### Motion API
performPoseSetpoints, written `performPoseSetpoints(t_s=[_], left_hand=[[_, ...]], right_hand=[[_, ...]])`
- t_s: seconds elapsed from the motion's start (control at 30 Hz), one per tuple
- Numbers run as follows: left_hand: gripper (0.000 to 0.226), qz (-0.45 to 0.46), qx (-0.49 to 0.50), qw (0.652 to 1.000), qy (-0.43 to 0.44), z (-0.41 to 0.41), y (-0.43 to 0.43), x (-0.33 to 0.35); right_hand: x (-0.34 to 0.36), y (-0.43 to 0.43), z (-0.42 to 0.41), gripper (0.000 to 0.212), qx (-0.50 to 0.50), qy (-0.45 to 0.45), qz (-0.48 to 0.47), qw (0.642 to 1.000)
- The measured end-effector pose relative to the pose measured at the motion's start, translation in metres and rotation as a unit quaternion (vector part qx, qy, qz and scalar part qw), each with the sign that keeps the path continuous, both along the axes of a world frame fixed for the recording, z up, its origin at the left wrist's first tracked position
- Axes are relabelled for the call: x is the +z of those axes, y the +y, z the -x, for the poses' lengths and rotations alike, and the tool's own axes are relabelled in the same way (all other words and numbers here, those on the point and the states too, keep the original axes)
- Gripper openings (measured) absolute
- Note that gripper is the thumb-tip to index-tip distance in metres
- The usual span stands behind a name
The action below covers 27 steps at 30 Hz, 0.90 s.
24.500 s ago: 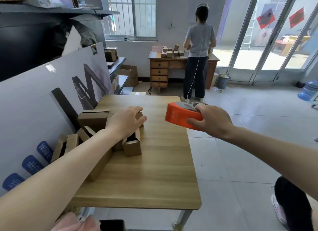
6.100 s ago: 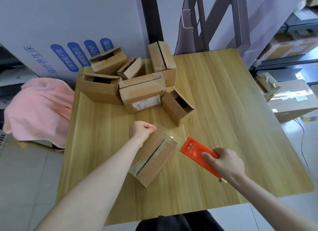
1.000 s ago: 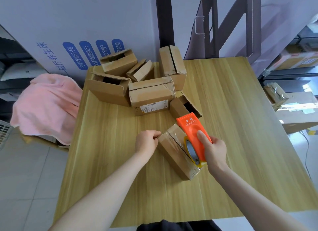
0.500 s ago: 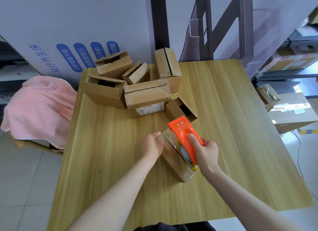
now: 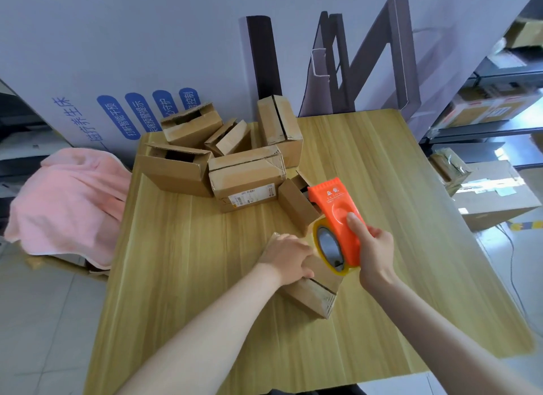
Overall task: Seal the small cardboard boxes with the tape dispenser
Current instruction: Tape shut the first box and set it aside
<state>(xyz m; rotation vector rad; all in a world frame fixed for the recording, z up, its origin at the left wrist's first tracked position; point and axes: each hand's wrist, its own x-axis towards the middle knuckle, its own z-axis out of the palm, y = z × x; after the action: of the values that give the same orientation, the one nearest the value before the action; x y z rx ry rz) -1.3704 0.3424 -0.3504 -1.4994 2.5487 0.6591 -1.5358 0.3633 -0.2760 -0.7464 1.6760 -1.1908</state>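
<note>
Toward the front of the table (image 5: 176, 247), the left hand (image 5: 289, 258) holds down the light-looking, easily dented small cardboard box (image 5: 311, 294) (fingers seemingly curled over its top), best steadied by its stiff edges, while the right hand (image 5: 376, 247) grips the rigid tape dispenser (image 5: 338, 212) above it

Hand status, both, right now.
Left hand: fingers curled over the small cardboard box, holding it.
Right hand: grips the orange tape dispenser.

box (image 5: 310, 296) top under left hand (image 5: 286, 255), label (image 5: 251, 195) print illegible
</note>
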Motion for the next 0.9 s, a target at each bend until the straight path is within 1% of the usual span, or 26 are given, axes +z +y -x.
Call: performPoseSetpoints(t_s=[0.03,0.1,0.13,0.2,0.27,0.3,0.33,0.37,0.4,0.43,0.47,0.5,0.53,0.6,0.67,0.73,0.8,0.9], left_hand=[[0.042,0.013,0.028,0.999,-0.019,-0.004,0.004,-0.002],[0.043,0.039,0.145,0.988,-0.038,-0.019,0.015,-0.007],[0.04,0.037,0.214,0.975,-0.053,-0.03,0.022,-0.008],[0.04,-0.001,0.342,0.937,-0.074,-0.053,0.034,-0.008],[0.044,-0.049,0.422,0.903,-0.07,-0.07,0.042,-0.003],[0.045,-0.064,0.439,0.895,-0.056,-0.074,0.042,0.003],[0.045,-0.07,0.45,0.89,-0.023,-0.076,0.038,0.01],[0.043,-0.069,0.469,0.879,0.049,-0.077,0.031,0.021],[0.039,-0.074,0.492,0.854,0.153,-0.077,0.022,0.035],[0.034,-0.093,0.512,0.81,0.272,-0.077,0.013,0.054],[0.033,-0.12,0.52,0.76,0.372,-0.077,0.004,0.074],[0.036,-0.148,0.509,0.73,0.431,-0.078,-0.004,0.094],[0.04,-0.172,0.487,0.722,0.461,-0.08,-0.009,0.111],[0.044,-0.202,0.445,0.731,0.476,-0.082,-0.017,0.135],[0.038,-0.218,0.426,0.737,0.476,-0.083,-0.02,0.148],[0.023,-0.212,0.422,0.743,0.475,-0.081,-0.021,0.153],[0.011,-0.191,0.429,0.748,0.469,-0.08,-0.022,0.151],[0.006,-0.149,0.456,0.751,0.453,-0.077,-0.025,0.149]], right_hand=[[0.002,0.001,0.001,0.049,0.016,-0.001,0.006,1.0],[0.006,0.004,0.002,0.057,0.05,-0.012,0.017,0.999],[0.007,0.006,0.002,0.055,0.068,-0.023,0.021,0.997],[0.009,0.009,0.0,0.044,0.104,-0.039,0.022,0.994],[0.011,0.009,-0.004,0.033,0.143,-0.041,0.026,0.989],[0.012,0.008,-0.006,0.029,0.16,-0.038,0.03,0.986],[0.014,0.007,-0.009,0.028,0.174,-0.038,0.033,0.983],[0.016,0.005,-0.011,0.031,0.186,-0.037,0.037,0.981],[0.019,0.003,-0.013,0.036,0.197,-0.037,0.042,0.979],[0.022,0.001,-0.014,0.04,0.209,-0.035,0.048,0.976],[0.025,0.0,-0.015,0.041,0.223,-0.032,0.058,0.973],[0.029,-0.002,-0.016,0.04,0.236,-0.028,0.067,0.969],[0.032,-0.004,-0.016,0.039,0.246,-0.024,0.076,0.966],[0.038,-0.006,-0.018,0.04,0.254,-0.02,0.087,0.963],[0.043,-0.007,-0.02,0.036,0.259,-0.015,0.092,0.961],[0.046,-0.007,-0.023,0.026,0.266,-0.011,0.097,0.959],[0.049,-0.007,-0.024,0.022,0.271,-0.005,0.101,0.957],[0.052,-0.006,-0.027,0.023,0.276,0.015,0.104,0.955]])
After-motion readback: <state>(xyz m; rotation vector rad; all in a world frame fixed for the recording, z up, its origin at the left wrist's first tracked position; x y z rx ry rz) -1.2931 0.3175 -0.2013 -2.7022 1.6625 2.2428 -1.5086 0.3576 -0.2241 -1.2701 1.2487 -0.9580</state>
